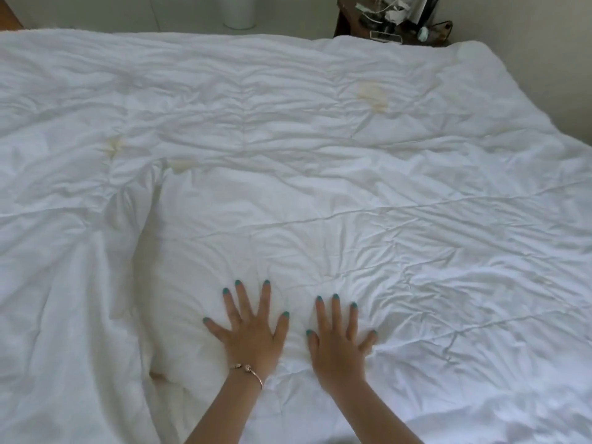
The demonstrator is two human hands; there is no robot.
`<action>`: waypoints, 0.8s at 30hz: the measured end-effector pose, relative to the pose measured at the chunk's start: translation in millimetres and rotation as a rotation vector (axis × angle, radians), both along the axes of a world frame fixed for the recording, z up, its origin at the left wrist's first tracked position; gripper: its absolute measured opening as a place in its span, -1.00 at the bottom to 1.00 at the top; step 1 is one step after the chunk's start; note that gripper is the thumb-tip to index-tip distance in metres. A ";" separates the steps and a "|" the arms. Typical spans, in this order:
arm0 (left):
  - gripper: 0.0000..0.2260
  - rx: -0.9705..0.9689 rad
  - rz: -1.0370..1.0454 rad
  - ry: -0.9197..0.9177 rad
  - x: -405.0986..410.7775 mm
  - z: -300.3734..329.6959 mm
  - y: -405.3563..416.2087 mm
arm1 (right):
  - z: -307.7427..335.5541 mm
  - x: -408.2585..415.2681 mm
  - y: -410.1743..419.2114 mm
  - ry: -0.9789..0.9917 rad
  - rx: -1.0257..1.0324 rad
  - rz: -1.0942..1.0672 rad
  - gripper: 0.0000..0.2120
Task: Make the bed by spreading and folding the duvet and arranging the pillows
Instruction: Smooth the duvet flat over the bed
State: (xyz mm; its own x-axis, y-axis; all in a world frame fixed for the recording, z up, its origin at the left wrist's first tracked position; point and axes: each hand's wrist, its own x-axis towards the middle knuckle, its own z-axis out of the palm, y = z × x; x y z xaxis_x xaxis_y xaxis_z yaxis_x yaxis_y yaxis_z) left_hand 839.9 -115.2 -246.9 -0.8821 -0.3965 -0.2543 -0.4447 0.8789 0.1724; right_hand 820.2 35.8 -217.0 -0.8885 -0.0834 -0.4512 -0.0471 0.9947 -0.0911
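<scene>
A white, wrinkled duvet (320, 155) covers nearly the whole bed, with a few yellowish stains on it. A raised fold runs down its left part, and a soft bulge sits under the fabric by my left hand. My left hand (248, 331) lies flat on the duvet near the front, fingers spread, a thin bracelet at the wrist. Just right of it my right hand (339, 338) also presses flat with fingers apart. Neither hand holds anything. No pillow shows uncovered.
A dark wooden nightstand (346, 20) with cluttered items and cables stands at the far right behind the bed. A white cylindrical bin (238, 11) stands on the floor beyond the far edge. A wall runs along the right side.
</scene>
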 end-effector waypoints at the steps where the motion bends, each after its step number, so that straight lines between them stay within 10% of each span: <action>1: -0.38 -0.017 -0.016 0.014 9.6 -1.9 -0.2 | -4.3 10.9 4.7 -0.001 -0.001 -0.006 -0.48; 24: -0.53 -0.116 0.448 0.141 186.6 42.2 -46.0 | 24.4 72.9 -25.4 -0.040 -0.341 0.611 -0.36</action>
